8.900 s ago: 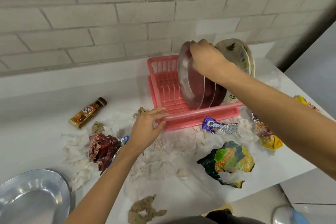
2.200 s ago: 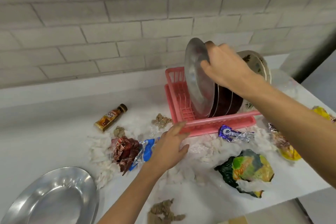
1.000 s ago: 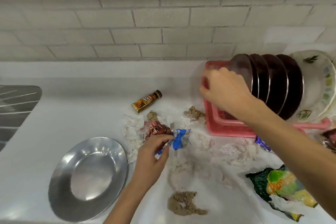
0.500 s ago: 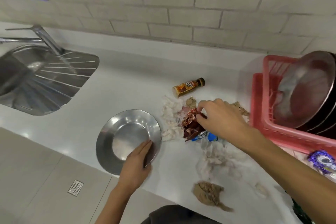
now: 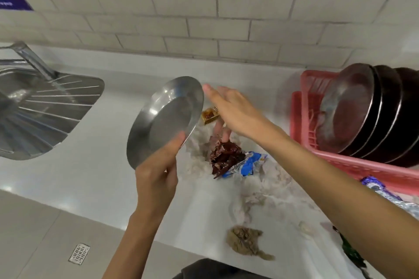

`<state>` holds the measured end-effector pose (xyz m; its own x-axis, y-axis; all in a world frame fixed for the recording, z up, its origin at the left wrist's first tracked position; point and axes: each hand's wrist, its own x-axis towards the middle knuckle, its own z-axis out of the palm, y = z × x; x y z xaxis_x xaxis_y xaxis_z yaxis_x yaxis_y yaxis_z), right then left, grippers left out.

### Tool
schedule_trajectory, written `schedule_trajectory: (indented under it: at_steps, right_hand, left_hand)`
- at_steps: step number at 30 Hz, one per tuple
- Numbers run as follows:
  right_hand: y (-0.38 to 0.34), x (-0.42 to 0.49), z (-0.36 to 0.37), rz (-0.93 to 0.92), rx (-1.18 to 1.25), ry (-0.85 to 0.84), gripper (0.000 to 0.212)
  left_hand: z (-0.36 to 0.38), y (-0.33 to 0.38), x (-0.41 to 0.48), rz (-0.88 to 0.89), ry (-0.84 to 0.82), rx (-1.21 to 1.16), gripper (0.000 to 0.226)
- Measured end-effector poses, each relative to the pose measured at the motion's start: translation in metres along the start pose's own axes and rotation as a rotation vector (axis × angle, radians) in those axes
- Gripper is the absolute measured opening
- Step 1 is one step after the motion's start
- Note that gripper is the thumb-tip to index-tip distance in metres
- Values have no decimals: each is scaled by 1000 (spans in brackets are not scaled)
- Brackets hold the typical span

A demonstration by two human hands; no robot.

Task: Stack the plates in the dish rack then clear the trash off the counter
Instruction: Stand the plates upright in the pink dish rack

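left hand (image 5: 156,176) grips the steel plate (image 5: 165,120) by its lower rim, thumb on the inner face, holding it tilted up off the counter (image 5: 95,165) w/ the hollow side facing the camera. right hand (image 5: 231,108) is open, fingers spread, palm down, just beside the plate's right edge, fingertips near the upper rim but can't tell if they touch. under that hand, on the counter, sits a small brown bottle (image 5: 209,115), partly hidden by plate & wrist. below it a crumpled dark red wrapper (image 5: 223,157) lies touching a blue & white wrapper (image 5: 247,164), both on a mess of torn white tissue (image 5: 260,190). nearer the front edge there's a brownish wad of paper (image 5: 246,241). pink dish rack (image 5: 303,115) stands at the right w/ a row of plates (image 5: 362,111) on edge in it, leaning back one behind the other; front one steel, the ones behind look dark. a purple & silver wrapper (image 5: 377,188) lies just in front of the rack, & a dark green bag (image 5: 350,253) pokes out by the forearm at the bottom right, mostly hidden. steel sink (image 5: 40,108) w/ its ribbed drainer is far left, tap (image 5: 29,59) above it. floor drain (image 5: 79,253) shows below the counter edge.
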<state>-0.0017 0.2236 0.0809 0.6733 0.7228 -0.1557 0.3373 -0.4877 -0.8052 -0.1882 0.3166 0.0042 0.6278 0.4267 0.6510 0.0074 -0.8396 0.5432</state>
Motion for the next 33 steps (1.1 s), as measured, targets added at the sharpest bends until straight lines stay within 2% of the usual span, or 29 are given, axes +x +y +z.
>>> schedule_trajectory:
  at_steps: [2,4,5,7,11,15,17,19,22,26,33]
  right_hand:
    - [-7,-4,-26,-17,38,93,53]
    - [-8,-10,-56,-50,32,191,26]
    - [-6,-15,-72,-64,11,238,18]
    - [5,-26,-104,-70,-83,349,21]
    - [27,-53,-163,5,-263,535,36]
    - [36,-77,-202,87,-461,656,29]
    - [40,-83,-210,126,-555,672,24]
    - [45,-84,-213,163,-667,659,21]
    - [54,-76,-201,169,-775,584,29]
    - [70,-60,-178,181,-931,559,40]
    - [99,-29,-158,183,-972,509,54]
  left_hand:
    - [24,28,13,110,15,-44,50]
    - [49,55,23,164,28,-120,49]
    - [62,65,27,184,22,-166,49]
    - [86,83,35,218,-44,-280,49]
    - [126,114,46,299,-296,-417,46]
    - [167,117,41,360,-318,-438,36]
    - [188,110,33,371,-370,-407,29]
    - [209,104,28,396,-516,-350,26]
    - [228,95,26,420,-688,-218,28]
    - [234,91,28,386,-738,-185,29]
    - [234,94,31,347,-787,-185,28]
